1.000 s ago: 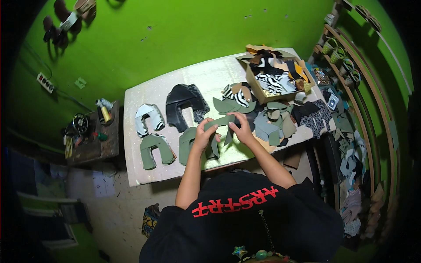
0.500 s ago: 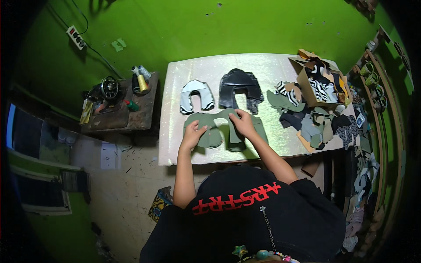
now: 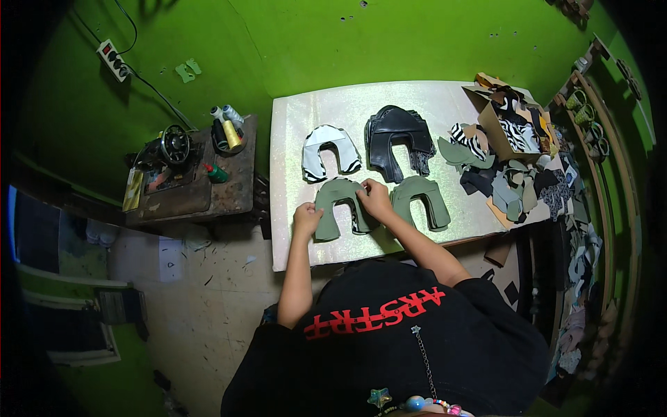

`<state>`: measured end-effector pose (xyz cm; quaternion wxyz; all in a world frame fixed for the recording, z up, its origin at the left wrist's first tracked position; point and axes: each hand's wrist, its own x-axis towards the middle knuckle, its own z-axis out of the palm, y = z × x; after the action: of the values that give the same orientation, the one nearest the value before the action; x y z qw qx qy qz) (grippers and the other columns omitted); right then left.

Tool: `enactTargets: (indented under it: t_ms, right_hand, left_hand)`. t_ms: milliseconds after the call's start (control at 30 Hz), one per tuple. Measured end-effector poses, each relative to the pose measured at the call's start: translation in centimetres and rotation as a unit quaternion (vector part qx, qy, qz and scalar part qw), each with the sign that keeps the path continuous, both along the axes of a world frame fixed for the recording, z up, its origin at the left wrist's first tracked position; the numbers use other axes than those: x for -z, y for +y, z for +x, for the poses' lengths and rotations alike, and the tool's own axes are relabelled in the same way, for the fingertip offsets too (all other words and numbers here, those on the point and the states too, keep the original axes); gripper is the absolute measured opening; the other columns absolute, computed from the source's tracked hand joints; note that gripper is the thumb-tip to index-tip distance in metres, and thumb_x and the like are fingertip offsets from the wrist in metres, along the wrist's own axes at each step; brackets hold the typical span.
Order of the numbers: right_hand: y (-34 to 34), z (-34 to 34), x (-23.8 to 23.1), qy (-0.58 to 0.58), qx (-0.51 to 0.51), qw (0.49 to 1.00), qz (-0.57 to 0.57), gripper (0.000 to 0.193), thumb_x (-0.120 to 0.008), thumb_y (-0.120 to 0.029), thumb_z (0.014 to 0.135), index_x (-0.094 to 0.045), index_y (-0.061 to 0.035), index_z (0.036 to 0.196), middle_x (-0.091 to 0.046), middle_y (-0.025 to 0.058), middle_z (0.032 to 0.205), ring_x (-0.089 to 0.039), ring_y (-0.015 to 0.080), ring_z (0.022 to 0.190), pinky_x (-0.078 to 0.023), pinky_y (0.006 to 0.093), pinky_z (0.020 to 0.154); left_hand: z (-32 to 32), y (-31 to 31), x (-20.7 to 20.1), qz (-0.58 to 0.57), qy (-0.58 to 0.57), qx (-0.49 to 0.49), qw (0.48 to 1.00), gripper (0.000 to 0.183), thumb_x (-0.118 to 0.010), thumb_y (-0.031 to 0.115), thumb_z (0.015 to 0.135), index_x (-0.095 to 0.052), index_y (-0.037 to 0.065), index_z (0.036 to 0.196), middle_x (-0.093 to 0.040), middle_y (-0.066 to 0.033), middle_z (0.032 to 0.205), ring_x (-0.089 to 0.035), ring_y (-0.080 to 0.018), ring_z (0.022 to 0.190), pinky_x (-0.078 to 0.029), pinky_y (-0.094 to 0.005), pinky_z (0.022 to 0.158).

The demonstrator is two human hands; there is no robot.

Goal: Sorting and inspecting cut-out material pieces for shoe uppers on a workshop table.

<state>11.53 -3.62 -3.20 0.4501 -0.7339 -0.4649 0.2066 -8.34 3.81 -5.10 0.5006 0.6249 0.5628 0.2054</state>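
A green U-shaped cut piece [image 3: 328,214] lies on a stack on the table, with zebra-striped edges showing beneath it. My left hand [image 3: 308,220] grips its left edge with closed fingers. My right hand [image 3: 376,202] pinches its right side near the top of the curve. Just right of my right hand sits another stack of green U-shaped pieces [image 3: 432,199]. Farther back lie a white U-shaped stack with zebra-striped edges [image 3: 314,158] and a thicker black U-shaped stack [image 3: 390,130]. All the openings face me.
A cardboard box [image 3: 495,132] full of scraps stands at the table's back right, with loose fabric scraps [image 3: 511,193] before it. Left of the pale table [image 3: 292,243], a wooden sewing table [image 3: 233,191] carries a sewing machine [image 3: 175,144] and thread cones [image 3: 229,132]. Shelving [image 3: 608,208] lines the right wall.
The green piece, held spread between my hands over the stacks, is now down on the left stack. My hands moved with it, uncovering the right green stack. The view has shifted slightly.
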Motion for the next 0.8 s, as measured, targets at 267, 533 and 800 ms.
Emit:
enactTargets:
  t_ms: [267, 533, 800]
  right_hand:
    - [0.1, -0.9, 0.5, -0.071, 0.065, 0.995, -0.033, 0.024, -0.062, -0.014, 0.07, -0.054, 0.0004, 0.088, -0.055, 0.0192, 0.081, -0.055, 0.032, 0.075, -0.043, 0.0381, 0.068]
    - [-0.8, -0.1, -2.4, -0.119, 0.086, 0.989, 0.013, 0.029, -0.06, -0.014, 0.071, -0.05, -0.0033, 0.096, -0.047, 0.0163, 0.091, -0.047, 0.0337, 0.089, -0.04, 0.0412, 0.077]
    - [-4.9, 4.7, -4.1, -0.02, 0.163, 0.984, 0.073, 0.023, -0.058, -0.006, 0.071, -0.053, -0.0013, 0.092, -0.049, 0.014, 0.087, -0.051, 0.0274, 0.08, -0.042, 0.0347, 0.071]
  left_hand:
    - [1.5, -1.5, -2.8, 0.132, 0.131, -0.004, 0.983, 0.026, -0.067, 0.01, 0.066, -0.053, 0.001, 0.086, -0.053, -0.0124, 0.078, -0.054, -0.0245, 0.072, -0.045, -0.035, 0.067]
    - [4.3, -2.3, -6.4, 0.279, 0.144, -0.003, 0.949, 0.023, -0.062, 0.012, 0.068, -0.052, 0.007, 0.087, -0.046, -0.0138, 0.094, -0.044, -0.0307, 0.094, -0.037, -0.0388, 0.082]
    - [9.5, -3.1, -6.6, 0.345, 0.025, 0.094, 0.934, 0.007, -0.058, 0.013, 0.071, -0.057, 0.006, 0.074, -0.052, -0.0093, 0.085, -0.046, -0.0288, 0.088, -0.038, -0.0374, 0.078]
